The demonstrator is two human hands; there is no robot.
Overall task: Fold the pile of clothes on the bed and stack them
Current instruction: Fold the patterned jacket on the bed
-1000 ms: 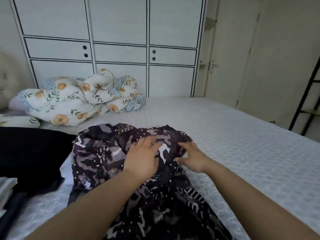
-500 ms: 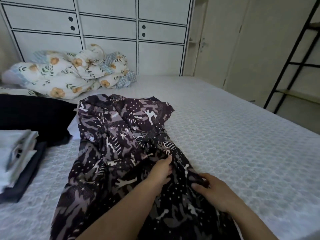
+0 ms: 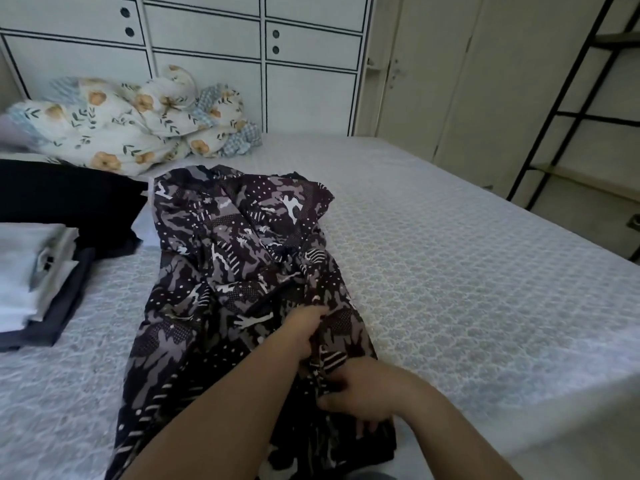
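a: what are the hands doing?
b: left hand (image 3: 300,332) and right hand (image 3: 360,393) both clutch the bunched right edge of the patterned garment (image 3: 221,271).
a: and where's that?
b: spread on the bed (image 3: 467,289), beside the folded stack (image 3: 31,275).

A dark patterned garment (image 3: 239,271) lies stretched lengthwise down the bed (image 3: 467,271), its far end bunched. The left hand (image 3: 298,329) grips a fold near the garment's right edge; the right hand (image 3: 363,393) rests just behind it, fingers (image 3: 363,427) curled into the cloth. At the bed's left edge sits a stack of folded clothes (image 3: 31,282), with a black garment (image 3: 65,199) beyond it. A floral duvet (image 3: 131,123) is heaped in the far left corner.
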